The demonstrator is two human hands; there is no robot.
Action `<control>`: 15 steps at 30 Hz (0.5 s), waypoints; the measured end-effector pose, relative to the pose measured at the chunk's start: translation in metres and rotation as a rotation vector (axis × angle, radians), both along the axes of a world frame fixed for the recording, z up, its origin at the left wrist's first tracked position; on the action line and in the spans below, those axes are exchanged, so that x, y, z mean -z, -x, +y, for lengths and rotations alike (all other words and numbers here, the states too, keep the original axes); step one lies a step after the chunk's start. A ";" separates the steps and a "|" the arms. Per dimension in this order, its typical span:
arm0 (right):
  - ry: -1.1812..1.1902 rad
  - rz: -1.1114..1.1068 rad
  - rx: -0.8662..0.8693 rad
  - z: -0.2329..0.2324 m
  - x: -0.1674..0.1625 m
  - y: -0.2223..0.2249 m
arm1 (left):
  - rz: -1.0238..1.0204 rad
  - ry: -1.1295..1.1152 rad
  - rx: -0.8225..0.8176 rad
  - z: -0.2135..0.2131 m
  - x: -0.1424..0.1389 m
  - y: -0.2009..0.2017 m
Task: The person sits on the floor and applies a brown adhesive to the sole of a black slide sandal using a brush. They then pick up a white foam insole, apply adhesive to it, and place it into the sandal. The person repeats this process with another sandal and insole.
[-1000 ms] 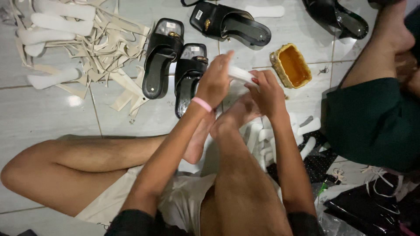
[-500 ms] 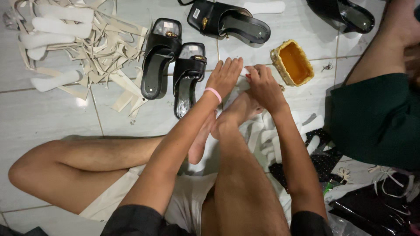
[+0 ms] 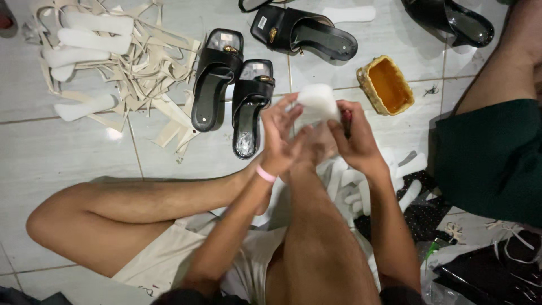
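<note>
I sit on a tiled floor with one knee raised. Both hands hold a white foam insole piece [image 3: 318, 103] above that knee. My left hand [image 3: 284, 138], with a pink band on the wrist, grips its left side. On the piece's right side sits my right hand [image 3: 354, 138], with a small dark red thing showing between its fingers; I cannot tell what it is. Two black slide sandals [image 3: 228, 93] lie side by side on the floor just beyond my left hand.
A small yellow tub of amber glue [image 3: 385, 85] stands right of the hands. More black sandals [image 3: 305, 34] lie further back. Cream strips and white insoles [image 3: 107, 62] are piled at far left. More white insoles [image 3: 367, 186] lie under my right arm. Another person's leg in dark green shorts [image 3: 491, 152] is at right.
My hands have lifted the white piece slightly and turned it, so its broad white face now shows. The view has shifted a little; the floor items stay put.
</note>
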State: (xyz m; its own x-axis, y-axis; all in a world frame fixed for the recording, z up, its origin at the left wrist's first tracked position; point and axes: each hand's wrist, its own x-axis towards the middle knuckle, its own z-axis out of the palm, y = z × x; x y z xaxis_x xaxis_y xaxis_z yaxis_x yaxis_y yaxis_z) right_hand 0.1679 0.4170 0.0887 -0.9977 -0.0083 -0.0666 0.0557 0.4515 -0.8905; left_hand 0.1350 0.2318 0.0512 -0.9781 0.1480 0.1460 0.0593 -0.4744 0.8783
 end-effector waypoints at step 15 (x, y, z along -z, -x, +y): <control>0.298 -0.159 -0.004 -0.041 -0.039 -0.001 | -0.253 0.010 0.242 -0.018 -0.028 0.003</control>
State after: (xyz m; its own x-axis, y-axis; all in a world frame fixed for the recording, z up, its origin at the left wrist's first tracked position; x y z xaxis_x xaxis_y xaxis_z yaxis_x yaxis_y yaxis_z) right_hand 0.1686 0.3763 0.1275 -0.9749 -0.0552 -0.2157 0.2033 0.1736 -0.9636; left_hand 0.1318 0.2139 0.0796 -0.9196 0.3802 -0.0992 -0.2740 -0.4396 0.8554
